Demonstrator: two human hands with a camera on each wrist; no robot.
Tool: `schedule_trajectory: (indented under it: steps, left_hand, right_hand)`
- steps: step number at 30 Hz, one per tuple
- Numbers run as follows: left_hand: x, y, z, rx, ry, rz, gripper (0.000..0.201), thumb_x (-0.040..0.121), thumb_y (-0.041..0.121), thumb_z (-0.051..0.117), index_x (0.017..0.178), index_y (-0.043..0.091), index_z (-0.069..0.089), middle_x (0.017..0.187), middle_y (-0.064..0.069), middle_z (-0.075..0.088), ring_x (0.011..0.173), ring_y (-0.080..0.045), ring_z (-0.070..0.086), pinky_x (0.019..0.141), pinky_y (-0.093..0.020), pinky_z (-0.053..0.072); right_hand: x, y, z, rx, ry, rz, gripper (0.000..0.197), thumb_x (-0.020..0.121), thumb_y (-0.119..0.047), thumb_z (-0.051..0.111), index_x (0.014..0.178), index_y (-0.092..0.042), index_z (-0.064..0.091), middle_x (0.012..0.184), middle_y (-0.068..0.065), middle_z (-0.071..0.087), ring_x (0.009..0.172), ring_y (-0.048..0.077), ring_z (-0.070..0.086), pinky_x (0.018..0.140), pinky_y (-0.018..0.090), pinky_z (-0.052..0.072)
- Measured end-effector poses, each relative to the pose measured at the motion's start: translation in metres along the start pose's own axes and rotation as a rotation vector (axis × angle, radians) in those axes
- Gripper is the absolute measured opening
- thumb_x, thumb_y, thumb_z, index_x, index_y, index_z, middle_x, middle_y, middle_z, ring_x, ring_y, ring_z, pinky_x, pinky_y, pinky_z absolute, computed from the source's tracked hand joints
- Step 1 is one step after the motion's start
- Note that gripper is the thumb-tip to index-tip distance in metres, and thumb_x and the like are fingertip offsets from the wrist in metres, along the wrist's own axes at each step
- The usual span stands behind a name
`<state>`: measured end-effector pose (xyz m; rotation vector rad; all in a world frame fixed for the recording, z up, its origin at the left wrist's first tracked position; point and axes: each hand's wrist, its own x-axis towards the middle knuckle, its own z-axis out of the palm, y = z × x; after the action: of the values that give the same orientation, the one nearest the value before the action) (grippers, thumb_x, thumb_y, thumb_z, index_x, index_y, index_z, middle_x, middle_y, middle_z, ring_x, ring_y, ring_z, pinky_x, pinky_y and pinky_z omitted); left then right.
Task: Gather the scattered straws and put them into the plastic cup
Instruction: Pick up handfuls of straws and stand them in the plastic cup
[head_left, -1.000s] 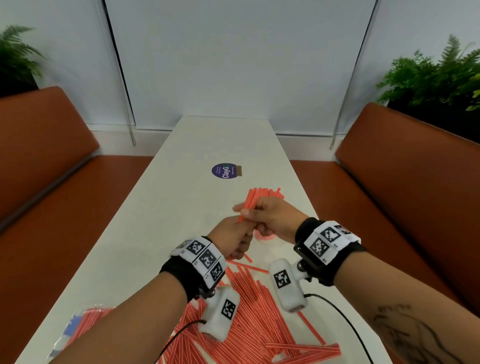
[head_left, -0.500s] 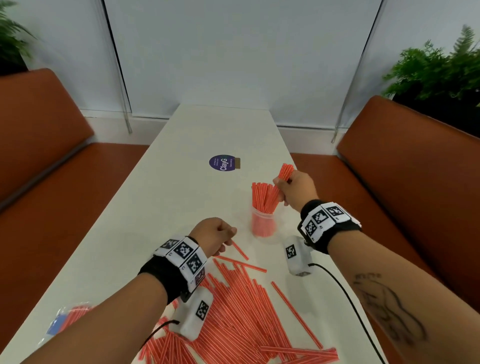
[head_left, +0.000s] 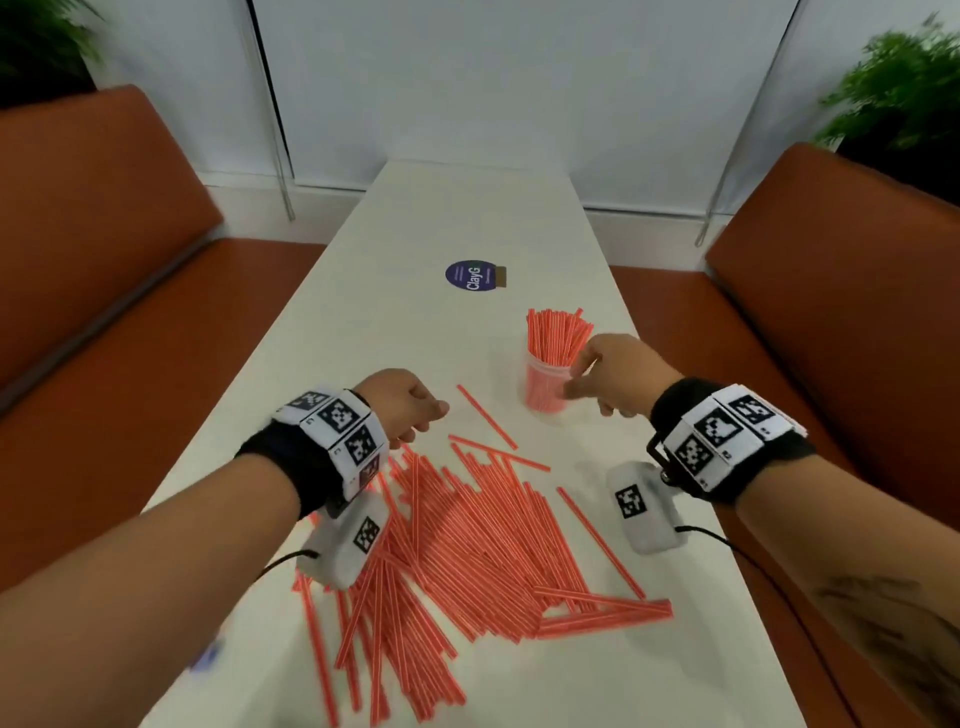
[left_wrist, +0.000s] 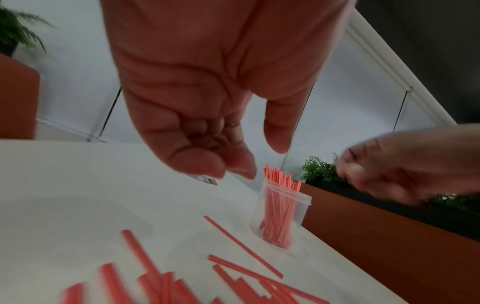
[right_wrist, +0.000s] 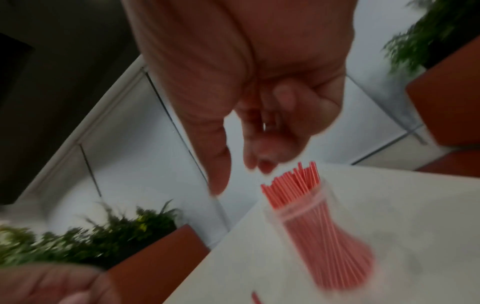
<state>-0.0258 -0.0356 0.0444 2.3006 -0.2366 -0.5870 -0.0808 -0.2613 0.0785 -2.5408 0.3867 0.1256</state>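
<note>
A clear plastic cup (head_left: 540, 395) (left_wrist: 280, 214) (right_wrist: 324, 236) stands on the white table (head_left: 395, 322), packed with upright red straws (head_left: 556, 332). My right hand (head_left: 576, 376) (right_wrist: 241, 172) hovers just right of the cup's rim. Its fingers are loosely spread and it holds nothing. A big pile of red straws (head_left: 467, 545) (left_wrist: 161, 283) lies nearer me, with one loose straw (head_left: 485, 415) between pile and cup. My left hand (head_left: 426, 410) (left_wrist: 233, 164) hangs over the pile's far left end, fingers curled into the palm, empty.
A purple round sticker (head_left: 470, 275) lies farther up the table. Orange benches (head_left: 104, 260) (head_left: 831, 322) flank the narrow table on both sides. The cup stands close to the table's right edge. A blurred bluish wrapper (head_left: 208, 654) lies at the near left edge.
A second ago both hands held a bunch of straws together. The right hand carried it to the cup, let it go and dropped beside the rim. The left hand drew back, empty.
</note>
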Motion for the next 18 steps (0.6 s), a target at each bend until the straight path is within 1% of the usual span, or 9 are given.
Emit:
schedule_trajectory:
  steps: [2,5,6,8,9,10,13,15,18]
  left_hand:
    - [-0.020,-0.005,-0.003,0.110,-0.024,-0.011,0.021,0.088,0.030,0.061,0.083,0.010,0.056,0.071,-0.005,0.055,0.059,-0.015,0.052,0.057,-0.022,0.043]
    - [-0.047,-0.020,0.009,0.312,-0.097,-0.079,0.025,0.082,0.031,0.068,0.091,0.013,0.053,0.066,-0.003,0.051,0.049,-0.009,0.048,0.046,-0.018,0.038]
    - [-0.054,-0.027,0.016,0.372,-0.114,-0.117,0.037,0.078,0.033,0.072,0.102,0.012,0.053,0.080,-0.004,0.058,0.061,-0.011,0.054,0.052,-0.020,0.041]
    - [-0.066,-0.041,0.030,0.546,-0.150,-0.171,0.074,0.072,0.039,0.076,0.131,0.010,0.041,0.125,-0.008,0.055,0.103,-0.022,0.058,0.080,-0.031,0.050]
    - [-0.071,-0.048,0.037,0.616,-0.162,-0.187,0.088,0.069,0.040,0.078,0.138,0.009,0.033,0.135,-0.009,0.049,0.116,-0.026,0.054,0.091,-0.035,0.048]
    - [-0.074,-0.057,0.043,0.669,-0.173,-0.201,0.093,0.066,0.039,0.080,0.139,0.008,0.031,0.136,-0.010,0.048,0.118,-0.027,0.053,0.094,-0.035,0.048]
    - [-0.077,-0.078,0.057,0.827,-0.172,-0.195,0.089,0.064,0.038,0.080,0.133,0.008,0.034,0.120,-0.008,0.057,0.098,-0.024,0.063,0.082,-0.034,0.056]
    - [-0.076,-0.089,0.061,0.860,-0.146,-0.165,0.091,0.069,0.036,0.075,0.139,0.008,0.024,0.119,-0.008,0.057,0.091,-0.023,0.063,0.076,-0.033,0.057]
    - [-0.070,-0.084,0.062,0.754,-0.099,-0.107,0.071,0.082,0.031,0.065,0.135,0.001,0.029,0.111,-0.010,0.054,0.075,-0.013,0.054,0.056,-0.021,0.044]
  right_hand:
    - [-0.028,0.006,0.013,-0.162,-0.286,0.046,0.040,0.076,-0.035,0.074,0.104,-0.013,0.056,0.064,-0.003,0.053,0.049,0.009,0.046,0.044,0.019,0.033]
    - [-0.054,0.019,0.042,-0.350,-0.492,0.027,0.067,0.069,-0.038,0.079,0.123,-0.015,0.046,0.087,-0.003,0.054,0.071,0.014,0.054,0.054,0.020,0.041]
    - [-0.059,0.023,0.053,-0.407,-0.517,0.003,0.075,0.068,-0.037,0.080,0.128,-0.014,0.041,0.100,-0.001,0.055,0.086,0.018,0.056,0.064,0.022,0.044]
    - [-0.066,0.028,0.074,-0.500,-0.539,-0.034,0.086,0.065,-0.036,0.083,0.132,-0.012,0.035,0.122,0.004,0.053,0.108,0.023,0.055,0.084,0.031,0.048]
    - [-0.069,0.030,0.084,-0.533,-0.542,-0.049,0.090,0.062,-0.035,0.084,0.132,-0.011,0.033,0.126,0.006,0.052,0.111,0.025,0.054,0.090,0.035,0.049]
    - [-0.070,0.031,0.092,-0.562,-0.533,-0.064,0.094,0.060,-0.035,0.086,0.132,-0.010,0.032,0.127,0.008,0.051,0.113,0.027,0.054,0.093,0.038,0.049]
    - [-0.069,0.030,0.102,-0.574,-0.491,-0.093,0.087,0.061,-0.029,0.086,0.128,-0.009,0.034,0.124,0.008,0.052,0.109,0.025,0.055,0.090,0.035,0.049]
    - [-0.067,0.026,0.102,-0.516,-0.488,-0.082,0.076,0.067,-0.029,0.083,0.124,-0.008,0.038,0.122,0.008,0.054,0.101,0.022,0.054,0.083,0.031,0.046]
    - [-0.060,0.019,0.103,-0.453,-0.453,-0.053,0.066,0.070,-0.031,0.080,0.120,-0.007,0.043,0.116,0.008,0.057,0.090,0.020,0.052,0.074,0.028,0.045]
